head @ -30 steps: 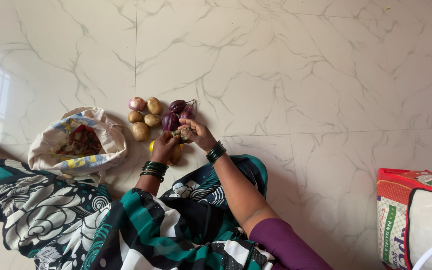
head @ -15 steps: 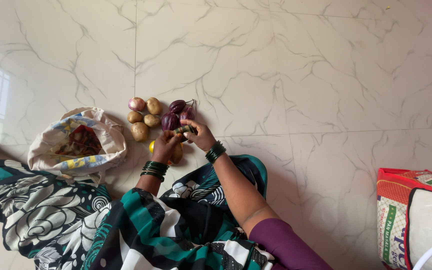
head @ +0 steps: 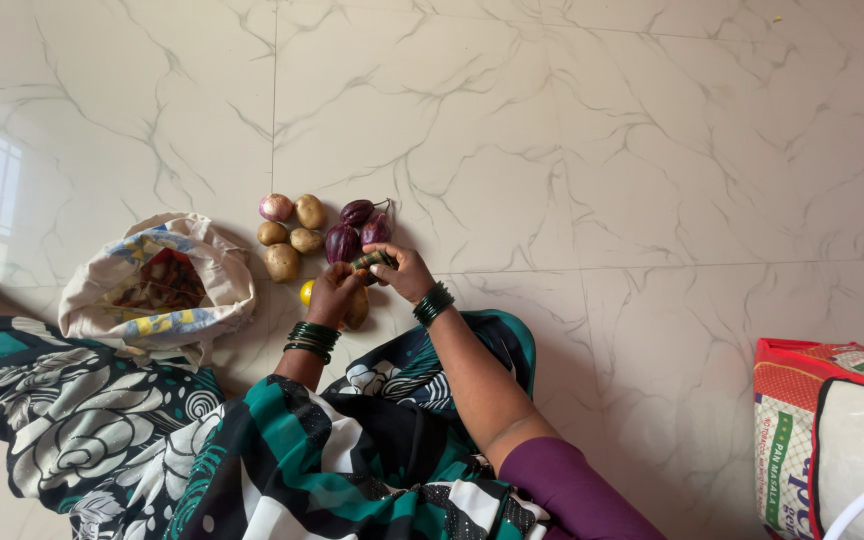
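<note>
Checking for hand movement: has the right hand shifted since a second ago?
No. The right hand stays just below the purple brinjals, gripping the small green thing.

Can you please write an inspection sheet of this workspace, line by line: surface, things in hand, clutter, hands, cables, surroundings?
Surface: glossy white marble-pattern floor tiles.
Things in hand: small green vegetable held between both hands; its kind is too small to tell.
Clutter: potatoes, one reddish onion, purple brinjals, a yellow round item partly hidden by the left hand; open cloth bag with red contents.
Hands: left hand and right hand both grip the green vegetable; green bangles on each wrist.
Cables: nothing seen.
Surroundings: printed woven bag at the right edge; window reflection on the floor at left.
</note>
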